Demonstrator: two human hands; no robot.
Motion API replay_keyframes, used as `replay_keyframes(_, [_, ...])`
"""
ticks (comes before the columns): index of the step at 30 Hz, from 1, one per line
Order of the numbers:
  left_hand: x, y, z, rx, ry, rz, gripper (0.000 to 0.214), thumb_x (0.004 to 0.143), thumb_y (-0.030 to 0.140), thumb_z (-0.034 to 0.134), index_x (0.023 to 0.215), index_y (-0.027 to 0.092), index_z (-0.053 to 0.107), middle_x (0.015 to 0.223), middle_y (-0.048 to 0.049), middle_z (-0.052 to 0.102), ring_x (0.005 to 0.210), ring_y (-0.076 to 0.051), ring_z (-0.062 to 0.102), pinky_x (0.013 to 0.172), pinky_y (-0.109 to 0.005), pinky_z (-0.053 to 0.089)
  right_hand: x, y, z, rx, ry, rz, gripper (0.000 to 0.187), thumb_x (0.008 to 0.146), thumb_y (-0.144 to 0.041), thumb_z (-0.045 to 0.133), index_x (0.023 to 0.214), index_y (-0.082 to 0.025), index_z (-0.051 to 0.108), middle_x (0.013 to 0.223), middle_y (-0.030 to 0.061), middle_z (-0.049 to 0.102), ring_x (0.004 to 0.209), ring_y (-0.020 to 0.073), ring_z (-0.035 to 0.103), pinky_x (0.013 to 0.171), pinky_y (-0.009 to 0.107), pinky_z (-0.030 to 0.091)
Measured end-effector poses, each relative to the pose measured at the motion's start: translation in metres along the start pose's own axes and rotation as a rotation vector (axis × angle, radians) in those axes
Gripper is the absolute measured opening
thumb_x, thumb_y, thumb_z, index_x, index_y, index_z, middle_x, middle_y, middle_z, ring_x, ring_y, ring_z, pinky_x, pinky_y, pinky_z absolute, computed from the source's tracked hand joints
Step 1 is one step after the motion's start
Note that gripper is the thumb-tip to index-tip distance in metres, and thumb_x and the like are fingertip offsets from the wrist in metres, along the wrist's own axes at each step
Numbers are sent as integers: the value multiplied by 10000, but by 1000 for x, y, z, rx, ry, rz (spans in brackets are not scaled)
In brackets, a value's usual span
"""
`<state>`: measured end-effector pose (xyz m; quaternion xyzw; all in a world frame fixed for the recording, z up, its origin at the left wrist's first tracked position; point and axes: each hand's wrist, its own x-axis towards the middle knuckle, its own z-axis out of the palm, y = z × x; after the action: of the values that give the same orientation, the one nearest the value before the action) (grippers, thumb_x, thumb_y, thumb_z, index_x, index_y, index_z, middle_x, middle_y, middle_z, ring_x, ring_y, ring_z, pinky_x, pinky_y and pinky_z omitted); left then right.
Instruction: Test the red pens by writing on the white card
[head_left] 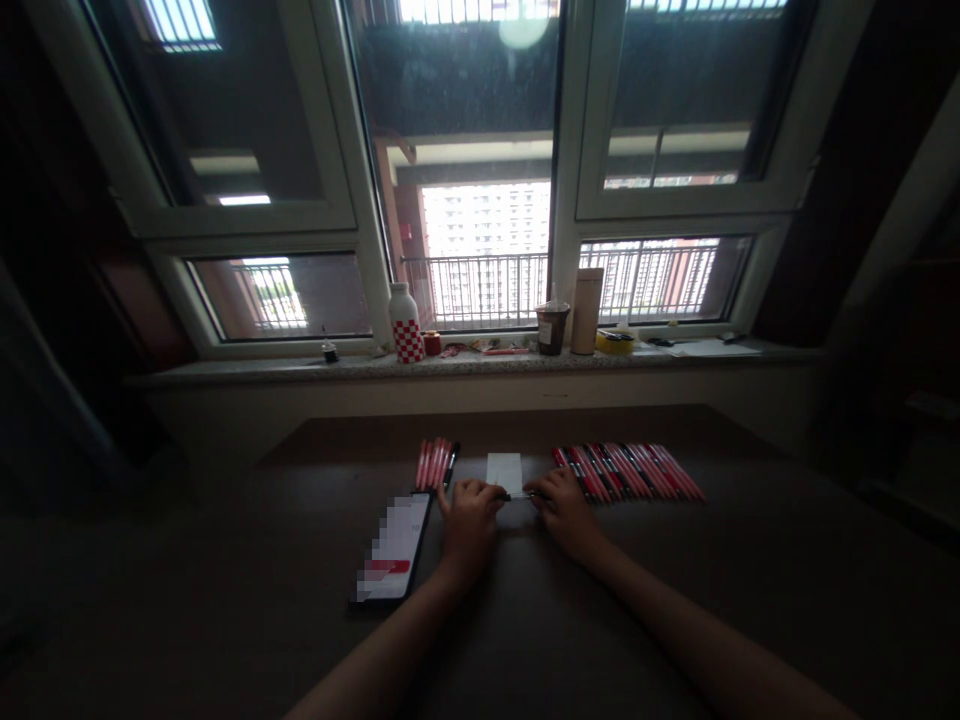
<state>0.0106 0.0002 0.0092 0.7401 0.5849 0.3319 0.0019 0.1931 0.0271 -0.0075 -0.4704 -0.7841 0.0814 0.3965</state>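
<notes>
Both of my hands are over the table's middle, each pinching one end of a slim pen (519, 495) held level between them. Dark parts of the pen show by the fingertips, with a thin pale stretch in the middle. My left hand (472, 515) is closed on its left end, and my right hand (566, 505) is closed on its right end. Just beyond the pen lies a small white paper (504, 470). To the left is a small group of pink pens and a black one (433, 463). A long row of pink, red and black pens (622, 472) lies on the right.
A phone (394, 550) with a lit screen lies left of my left forearm on the dark table (262, 600). On the windowsill stand a red-checked white bottle (406, 325), a dark cup (552, 328), a tan cylinder (586, 310) and a yellow tape roll (615, 343).
</notes>
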Motion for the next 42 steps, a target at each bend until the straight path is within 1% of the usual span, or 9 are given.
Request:
replay_keyframes(3, [0,1,0,-2,-4,7,190,871,230,519,967,315,659,983,5,655,1070,-217,507,1081,-571,130,-1,1,1,-15,-23,-25,201,853,-178,580,1016,-227,688,938,65,627,994,234,480,889,366,399])
replay_keyframes(9, [-1,1,0,-1,-17,19,181,870,236,527,960,322,658,989,13,653,1077,-217,501,1074,-566,147,-2,-2,2,-46,-46,-70,174,876,-218,581,1008,-233,693,917,63,625,994,227,476,883,349,396])
replay_keyframes(12, [0,1,0,17,-1,-2,199,858,267,553,1029,320,640,1049,-6,638,1096,-227,495,1076,-552,163,-2,-3,1,-68,-32,-52,171,878,-208,576,994,-225,700,906,63,624,990,228,470,886,349,388])
replay_keyframes(15, [0,2,0,75,43,-49,248,838,311,584,1081,268,615,1096,-44,609,1099,-237,490,1077,-516,196,-2,-3,1,-104,2,-10,174,880,-219,570,986,-224,707,905,68,625,994,240,466,895,362,380])
replay_keyframes(18, [-1,4,-2,158,63,-100,216,821,332,599,1004,220,619,1049,-50,589,1055,-232,494,1071,-480,224,-1,-1,1,-126,35,45,177,877,-234,565,974,-227,713,902,75,630,1000,255,466,901,373,376])
replay_keyframes(21, [-2,5,-4,210,27,-115,150,799,347,617,861,211,633,1042,-48,564,1051,-234,479,1070,-485,212,0,2,1,-124,49,94,184,879,-244,552,964,-231,714,919,78,640,1001,261,471,900,379,377])
replay_keyframes(23, [-3,5,-5,221,3,-112,150,787,358,627,808,210,638,1057,-48,555,1063,-239,467,1068,-493,202,0,3,1,-121,51,112,192,884,-249,539,966,-233,713,934,77,644,1005,265,473,904,385,376])
replay_keyframes(30, [-4,4,-5,234,-14,-139,146,774,347,641,818,211,674,1050,-52,578,1064,-248,460,1050,-503,206,0,3,1,-137,52,119,196,882,-252,541,965,-217,715,942,82,650,1021,270,465,917,386,368])
replay_keyframes(42, [-8,1,-3,235,0,-130,131,788,284,584,832,206,680,1067,-63,581,1072,-252,455,1048,-509,195,-1,3,1,-151,71,128,193,878,-241,539,952,-217,715,930,85,644,1008,278,461,905,392,379])
